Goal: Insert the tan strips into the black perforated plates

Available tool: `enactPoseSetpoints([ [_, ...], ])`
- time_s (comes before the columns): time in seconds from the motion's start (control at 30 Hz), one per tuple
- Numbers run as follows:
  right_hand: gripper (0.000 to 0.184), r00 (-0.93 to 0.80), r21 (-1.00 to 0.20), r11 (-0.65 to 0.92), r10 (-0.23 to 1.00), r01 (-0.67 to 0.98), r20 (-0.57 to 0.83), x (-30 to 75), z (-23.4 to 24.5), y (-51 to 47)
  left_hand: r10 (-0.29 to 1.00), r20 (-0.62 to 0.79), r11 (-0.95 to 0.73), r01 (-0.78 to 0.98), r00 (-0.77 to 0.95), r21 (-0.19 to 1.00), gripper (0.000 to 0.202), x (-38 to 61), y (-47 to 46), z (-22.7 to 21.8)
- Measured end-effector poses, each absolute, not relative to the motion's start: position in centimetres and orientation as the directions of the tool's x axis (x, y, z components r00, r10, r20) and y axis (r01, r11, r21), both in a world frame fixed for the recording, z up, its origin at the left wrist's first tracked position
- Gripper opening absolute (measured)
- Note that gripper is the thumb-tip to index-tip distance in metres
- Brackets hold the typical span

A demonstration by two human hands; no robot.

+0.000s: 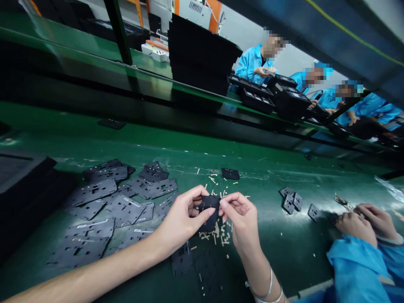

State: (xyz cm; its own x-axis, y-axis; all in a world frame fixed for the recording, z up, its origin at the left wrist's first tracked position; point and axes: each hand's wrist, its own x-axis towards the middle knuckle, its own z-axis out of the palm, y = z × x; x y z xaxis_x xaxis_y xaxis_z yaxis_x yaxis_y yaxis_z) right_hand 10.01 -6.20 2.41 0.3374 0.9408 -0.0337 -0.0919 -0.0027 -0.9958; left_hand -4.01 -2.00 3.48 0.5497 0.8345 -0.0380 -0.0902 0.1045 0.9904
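Observation:
My left hand (pixel 189 212) is closed on a thin black plastic plate (pixel 208 203), thumb on its face and fingers behind. At the plate's right edge, my right hand (pixel 237 212) is closed in a pinch; whatever sits between its fingertips is too small to make out. Small pale strips (pixel 224 235) lie scattered on the green table under and around both hands. Many similar black plates (pixel 94 191) with cut-outs are spread in a loose pile to the left. Another small black plate (pixel 230 173) lies just beyond my hands.
Small black parts (pixel 292 201) lie to the right, near a co-worker's hands (pixel 360 223) and blue sleeves. A dark box-like stack (pixel 25 189) stands at the left edge. Behind a raised ledge are black trays (pixel 287 94) and several people in blue.

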Motion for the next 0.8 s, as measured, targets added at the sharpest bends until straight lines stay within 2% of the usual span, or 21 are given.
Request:
enactPoseSetpoints([
  [0.53, 0.015, 0.336, -0.991, -0.048, 0.938, -0.127, -0.088, 10.2, 2.9, -6.2, 0.819, -0.039, 0.140, -0.134, 0.573, 0.981, 0.016, -4.2, -1.6, 3.2],
  [0.8, 0.015, 0.194, -0.969, -0.053, 0.976, -0.243, -0.102, 10.4, 3.2, -6.1, 0.783, -0.032, 0.166, -0.158, 0.622, 0.973, 0.017, -4.3, -0.9, 2.9],
])
